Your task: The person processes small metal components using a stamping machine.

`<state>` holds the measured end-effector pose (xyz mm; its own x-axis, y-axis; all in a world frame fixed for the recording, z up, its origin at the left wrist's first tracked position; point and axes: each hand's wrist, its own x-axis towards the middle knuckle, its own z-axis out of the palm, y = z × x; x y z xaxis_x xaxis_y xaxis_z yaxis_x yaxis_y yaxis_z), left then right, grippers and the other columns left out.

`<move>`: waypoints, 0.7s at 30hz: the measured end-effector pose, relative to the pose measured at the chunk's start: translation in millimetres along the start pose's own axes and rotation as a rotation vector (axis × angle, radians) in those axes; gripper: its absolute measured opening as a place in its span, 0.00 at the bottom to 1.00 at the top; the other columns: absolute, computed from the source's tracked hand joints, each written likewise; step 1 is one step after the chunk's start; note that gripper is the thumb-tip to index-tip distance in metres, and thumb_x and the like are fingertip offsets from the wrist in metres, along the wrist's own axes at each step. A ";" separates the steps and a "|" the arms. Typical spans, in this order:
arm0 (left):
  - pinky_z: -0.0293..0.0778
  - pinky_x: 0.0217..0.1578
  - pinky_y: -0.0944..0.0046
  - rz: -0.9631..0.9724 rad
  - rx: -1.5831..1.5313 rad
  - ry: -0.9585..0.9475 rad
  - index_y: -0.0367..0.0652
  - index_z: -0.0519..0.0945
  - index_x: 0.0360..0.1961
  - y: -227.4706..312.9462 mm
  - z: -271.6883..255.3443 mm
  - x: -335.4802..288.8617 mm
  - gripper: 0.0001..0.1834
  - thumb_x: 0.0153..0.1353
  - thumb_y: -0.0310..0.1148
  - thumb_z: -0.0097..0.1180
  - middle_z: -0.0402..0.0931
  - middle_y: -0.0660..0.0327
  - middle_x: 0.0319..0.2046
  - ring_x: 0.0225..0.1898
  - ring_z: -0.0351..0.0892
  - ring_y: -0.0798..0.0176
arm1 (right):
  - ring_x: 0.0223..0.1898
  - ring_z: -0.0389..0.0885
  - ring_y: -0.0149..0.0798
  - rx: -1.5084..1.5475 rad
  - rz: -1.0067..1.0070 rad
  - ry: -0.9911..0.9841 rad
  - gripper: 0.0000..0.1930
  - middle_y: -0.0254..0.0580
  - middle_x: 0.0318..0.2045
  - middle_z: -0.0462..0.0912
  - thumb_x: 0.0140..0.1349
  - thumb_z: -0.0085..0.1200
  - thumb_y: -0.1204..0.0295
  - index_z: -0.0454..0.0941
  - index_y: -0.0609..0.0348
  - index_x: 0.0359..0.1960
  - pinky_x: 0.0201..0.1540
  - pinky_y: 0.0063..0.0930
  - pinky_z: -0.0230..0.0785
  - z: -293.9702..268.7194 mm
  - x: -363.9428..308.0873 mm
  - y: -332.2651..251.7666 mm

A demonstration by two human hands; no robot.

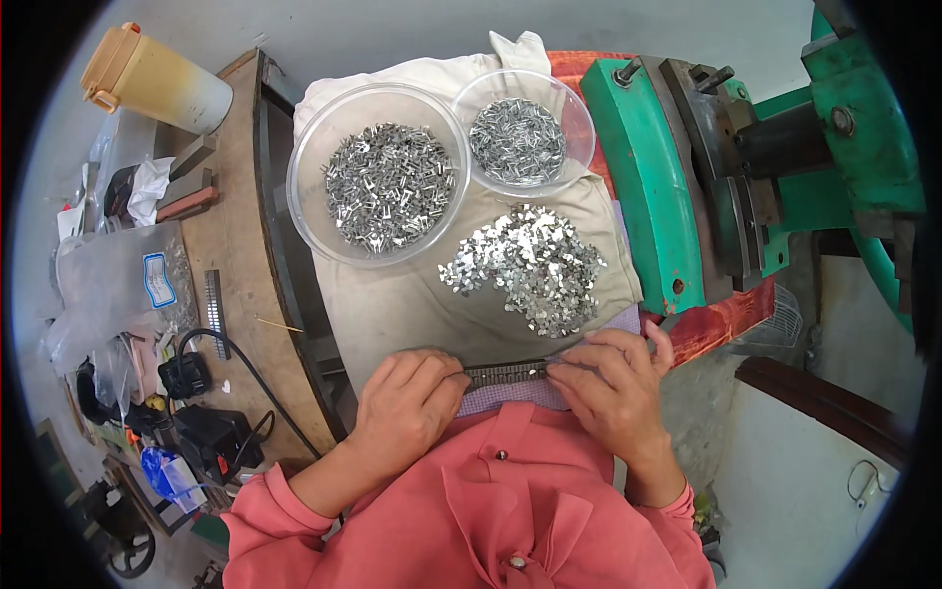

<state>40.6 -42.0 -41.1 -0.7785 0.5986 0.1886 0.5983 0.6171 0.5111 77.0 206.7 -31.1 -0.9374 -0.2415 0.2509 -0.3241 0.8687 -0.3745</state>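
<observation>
A dark slotted metal strip (496, 377) lies crosswise at the near edge of the cloth, close to my body. My left hand (410, 401) grips its left end with curled fingers. Around its right end closes my right hand (613, 391), thumb and fingers bent. One small shiny piece sits on the strip near my right fingertips. Just beyond is a loose pile of small flat metal pieces (535, 265). A large clear bowl (302, 211) holds many small U-shaped metal parts, and a smaller clear bowl (586, 147) holds thin pin-like metal pieces.
A green machine (643, 187) with dark steel parts stands on the right. On the left, a wooden table (231, 236) carries another slotted strip (214, 312), plastic bags, a black cord and an orange-lidded jug (167, 83). A beige cloth (368, 304) lies under the bowls.
</observation>
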 end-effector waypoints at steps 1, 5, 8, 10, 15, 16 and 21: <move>0.73 0.44 0.62 0.013 -0.002 0.022 0.42 0.82 0.31 -0.2 0.1 0.2 0.08 0.47 0.25 0.65 0.79 0.63 0.39 0.42 0.80 0.60 | 0.48 0.77 0.32 -0.007 -0.022 0.000 0.06 0.22 0.38 0.81 0.51 0.62 0.69 0.85 0.44 0.32 0.67 0.45 0.45 1.7 -1.2 -0.4; 0.73 0.39 0.60 -0.051 -0.064 0.020 0.43 0.82 0.33 0.4 -0.2 0.8 0.11 0.46 0.25 0.69 0.79 0.63 0.36 0.38 0.80 0.58 | 0.49 0.78 0.33 -0.038 -0.064 -0.010 0.08 0.23 0.38 0.82 0.48 0.66 0.69 0.86 0.43 0.32 0.66 0.46 0.46 11.0 -4.1 -4.7; 0.72 0.38 0.60 -0.079 -0.102 0.024 0.43 0.82 0.34 1.0 0.5 1.7 0.12 0.46 0.25 0.70 0.79 0.63 0.36 0.38 0.80 0.58 | 0.50 0.78 0.32 -0.079 -0.103 -0.018 0.06 0.24 0.39 0.82 0.52 0.62 0.68 0.85 0.45 0.33 0.68 0.44 0.45 13.8 -3.7 -6.7; 0.72 0.38 0.60 -0.075 -0.104 0.027 0.43 0.82 0.34 1.5 1.7 2.2 0.12 0.46 0.26 0.70 0.79 0.63 0.36 0.37 0.80 0.58 | 0.50 0.78 0.32 -0.091 -0.114 -0.023 0.05 0.24 0.39 0.82 0.53 0.61 0.68 0.85 0.46 0.32 0.68 0.44 0.44 13.7 -2.6 -7.5; 0.72 0.37 0.62 -0.042 -0.072 0.008 0.45 0.83 0.35 3.2 7.8 3.8 0.13 0.46 0.26 0.70 0.79 0.65 0.36 0.36 0.79 0.60 | 0.52 0.78 0.31 -0.090 -0.115 -0.028 0.03 0.24 0.40 0.82 0.54 0.60 0.69 0.84 0.46 0.30 0.69 0.44 0.43 11.8 1.4 -8.9; 0.72 0.37 0.62 -0.030 -0.078 0.031 0.45 0.83 0.35 3.1 9.0 4.4 0.13 0.46 0.26 0.70 0.79 0.65 0.36 0.36 0.79 0.60 | 0.52 0.78 0.31 -0.095 -0.134 -0.031 0.03 0.24 0.40 0.82 0.54 0.60 0.69 0.84 0.46 0.30 0.69 0.44 0.43 11.4 2.2 -9.0; 0.72 0.36 0.62 0.025 -0.059 -0.011 0.45 0.83 0.36 1.8 10.2 6.9 0.13 0.46 0.26 0.70 0.79 0.65 0.37 0.36 0.79 0.61 | 0.51 0.78 0.31 -0.109 -0.125 -0.053 0.03 0.24 0.40 0.82 0.54 0.60 0.68 0.84 0.46 0.31 0.69 0.44 0.42 7.5 6.1 -7.3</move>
<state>38.2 -31.5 -47.4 -0.7610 0.6194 0.1931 0.6053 0.5707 0.5549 72.7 195.7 -33.5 -0.8970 -0.3704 0.2414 -0.4255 0.8714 -0.2441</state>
